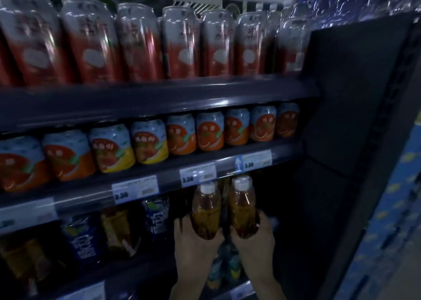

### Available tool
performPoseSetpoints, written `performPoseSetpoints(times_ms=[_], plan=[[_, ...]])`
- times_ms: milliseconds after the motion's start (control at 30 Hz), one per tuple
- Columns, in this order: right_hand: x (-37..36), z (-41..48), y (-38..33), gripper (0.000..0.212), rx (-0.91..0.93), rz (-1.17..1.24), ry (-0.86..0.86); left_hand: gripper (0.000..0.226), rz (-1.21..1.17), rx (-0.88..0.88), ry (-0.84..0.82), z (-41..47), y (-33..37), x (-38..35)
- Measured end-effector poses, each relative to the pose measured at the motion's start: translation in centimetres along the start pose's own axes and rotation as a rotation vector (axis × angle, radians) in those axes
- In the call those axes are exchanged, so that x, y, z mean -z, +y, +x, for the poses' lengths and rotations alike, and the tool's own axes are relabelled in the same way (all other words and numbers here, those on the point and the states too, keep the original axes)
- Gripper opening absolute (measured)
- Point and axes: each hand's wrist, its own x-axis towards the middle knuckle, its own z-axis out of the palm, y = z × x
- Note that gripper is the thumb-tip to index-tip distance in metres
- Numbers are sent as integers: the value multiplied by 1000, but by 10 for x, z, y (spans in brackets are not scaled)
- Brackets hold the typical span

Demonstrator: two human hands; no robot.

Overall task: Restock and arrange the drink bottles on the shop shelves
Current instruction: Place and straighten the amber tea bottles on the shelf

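Gripping one amber bottle in the left hand and another amber bottle in the right hand, both just under the price rail, the person should tip the caps low and slide them upright into the dark gap on the right.

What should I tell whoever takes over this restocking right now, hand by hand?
Left hand: gripping an amber bottle, white cap up.
Right hand: gripping a second amber bottle, upright beside the first.
Both bottles are at the dark gap at the right end of the third shelf, just below the price rail.
Done: upper can rows look full.
Left: set both bottles in, straighten the row.
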Motion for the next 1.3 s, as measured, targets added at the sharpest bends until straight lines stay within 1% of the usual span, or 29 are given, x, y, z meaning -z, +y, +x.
performPoseSetpoints(times_ms=[167,267,333,400,467,500,700,867,1033,1200,1300], plan=[[3,23,16,50,-29,-3,-62,71,9,43,10,8,8,-23],[6,36,17,44,-15,-1,-56,73,21,63,26,14,12,-35],[8,42,19,49,-4,-1,-57,70,24,67,42,18,13,-43],[12,47,20,63,-21,9,-70,67,25,72,46,22,14,-51],[13,52,21,76,-18,15,-59,71,37,93,37,25,15,-57],[14,55,21,78,-10,13,-55,74,41,105,34,27,15,-59],[11,65,25,79,-11,-7,-68,78,17,153,44,29,16,-70],[3,70,26,84,27,-25,-39,88,-8,243,48,34,14,-75],[-5,77,31,86,37,-52,-11,82,-63,258,59,37,9,-81],[-9,84,35,85,46,-60,-17,81,-38,264,97,39,9,-91],[-9,88,38,82,55,-49,-24,72,-27,239,95,40,9,-98]])
